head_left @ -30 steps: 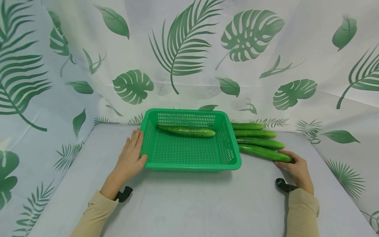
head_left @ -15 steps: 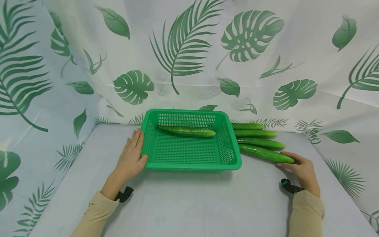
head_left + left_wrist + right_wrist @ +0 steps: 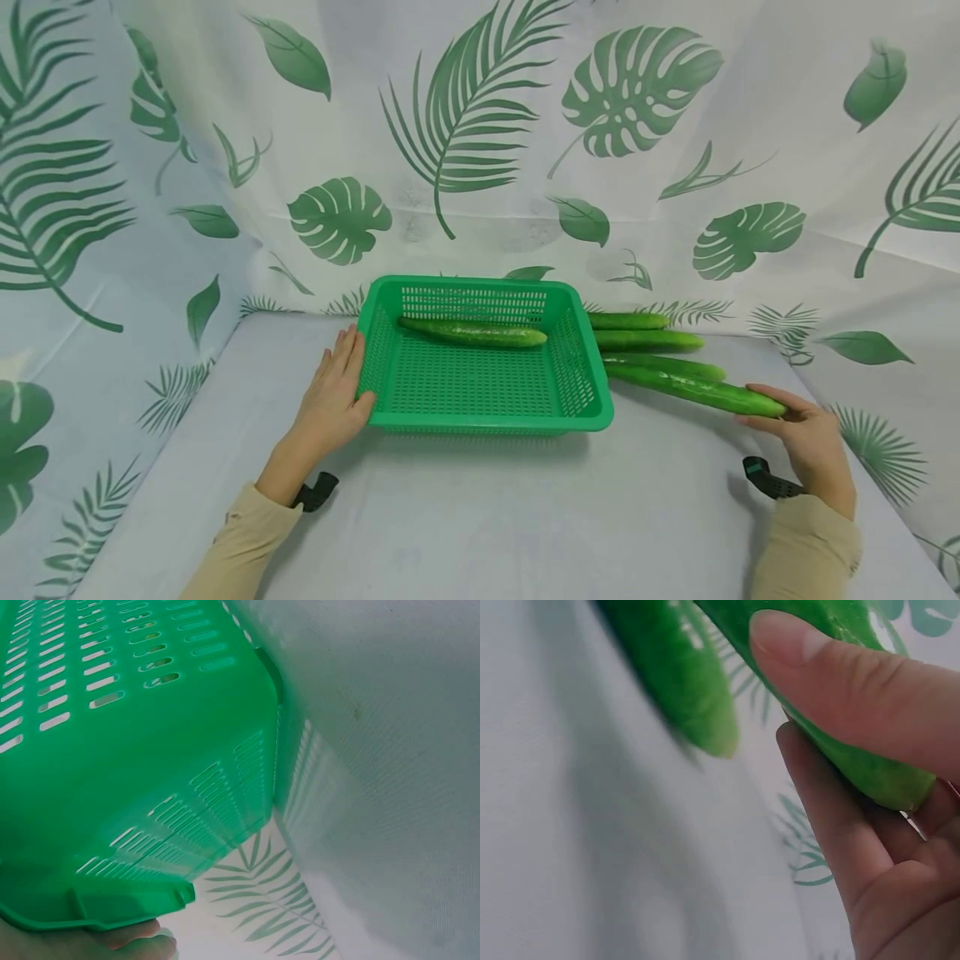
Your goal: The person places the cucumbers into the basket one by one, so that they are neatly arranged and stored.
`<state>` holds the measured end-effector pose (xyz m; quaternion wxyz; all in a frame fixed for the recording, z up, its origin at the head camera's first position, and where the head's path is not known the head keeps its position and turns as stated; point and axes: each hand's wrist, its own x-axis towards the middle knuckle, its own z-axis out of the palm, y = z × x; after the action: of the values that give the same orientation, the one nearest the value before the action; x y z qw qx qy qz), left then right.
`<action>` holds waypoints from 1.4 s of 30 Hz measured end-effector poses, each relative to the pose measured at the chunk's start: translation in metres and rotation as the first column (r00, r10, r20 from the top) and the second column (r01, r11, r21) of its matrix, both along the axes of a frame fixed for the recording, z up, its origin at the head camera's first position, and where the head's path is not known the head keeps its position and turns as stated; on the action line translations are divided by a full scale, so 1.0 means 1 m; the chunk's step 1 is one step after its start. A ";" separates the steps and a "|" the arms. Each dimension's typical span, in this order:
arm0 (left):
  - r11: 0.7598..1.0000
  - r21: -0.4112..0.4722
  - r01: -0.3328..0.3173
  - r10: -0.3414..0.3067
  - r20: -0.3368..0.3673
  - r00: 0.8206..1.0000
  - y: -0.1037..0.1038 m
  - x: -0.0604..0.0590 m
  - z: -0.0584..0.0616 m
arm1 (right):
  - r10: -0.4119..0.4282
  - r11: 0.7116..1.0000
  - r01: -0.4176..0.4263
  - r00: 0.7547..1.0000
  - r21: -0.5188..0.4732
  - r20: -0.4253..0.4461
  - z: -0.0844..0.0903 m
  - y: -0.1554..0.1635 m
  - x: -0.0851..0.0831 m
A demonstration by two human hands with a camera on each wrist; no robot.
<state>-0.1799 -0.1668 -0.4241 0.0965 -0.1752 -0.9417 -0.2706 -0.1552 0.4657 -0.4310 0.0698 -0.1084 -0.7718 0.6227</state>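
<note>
A green slotted basket [image 3: 483, 423] stands on the grey table with one cucumber [image 3: 472, 333] lying along its far wall. My left hand [image 3: 351, 373] rests flat against the basket's left wall, fingers straight, thumb at the front corner; the left wrist view shows the basket [image 3: 135, 750] close up over my fingertips [image 3: 112, 941]. My right hand [image 3: 772, 410] pinches the right end of a long cucumber [image 3: 697, 390] between thumb and fingers. The right wrist view shows my thumb [image 3: 840, 682] over this cucumber [image 3: 877, 776], with another cucumber's end [image 3: 675, 682] beside it.
Three more cucumbers [image 3: 648, 339] lie side by side on the table right of the basket. A leaf-printed cloth [image 3: 480, 125] hangs behind and on both sides. Bare grey tabletop [image 3: 525, 517] stretches in front of the basket.
My right hand has closed on the nearest cucumber's right end and drawn it rightward, out of line with the row. The left hand and basket have stayed put.
</note>
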 end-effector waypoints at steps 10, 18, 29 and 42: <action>1.000 0.005 0.004 -0.004 -0.001 1.000 0.000 0.000 0.000 | -0.188 0.959 0.139 0.965 -0.247 -0.185 0.028 -0.016 0.003; 1.000 0.007 0.004 -0.004 -0.002 1.000 -0.002 0.000 0.000 | -0.310 0.919 0.221 0.916 -0.327 -0.255 0.053 -0.048 -0.011; 1.000 0.003 0.002 -0.002 -0.007 1.000 0.000 0.000 0.001 | -0.203 0.912 -0.037 0.825 -0.408 -0.527 0.100 -0.116 -0.041; 1.000 0.004 0.005 -0.005 0.001 1.000 -0.001 0.000 0.000 | 0.104 0.990 -0.135 0.882 -0.037 -0.459 0.131 -0.213 -0.084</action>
<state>-0.1795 -0.1673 -0.4243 0.0959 -0.1771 -0.9407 -0.2728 -0.2390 0.2529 -0.2997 0.2066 0.0861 -0.7174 0.6597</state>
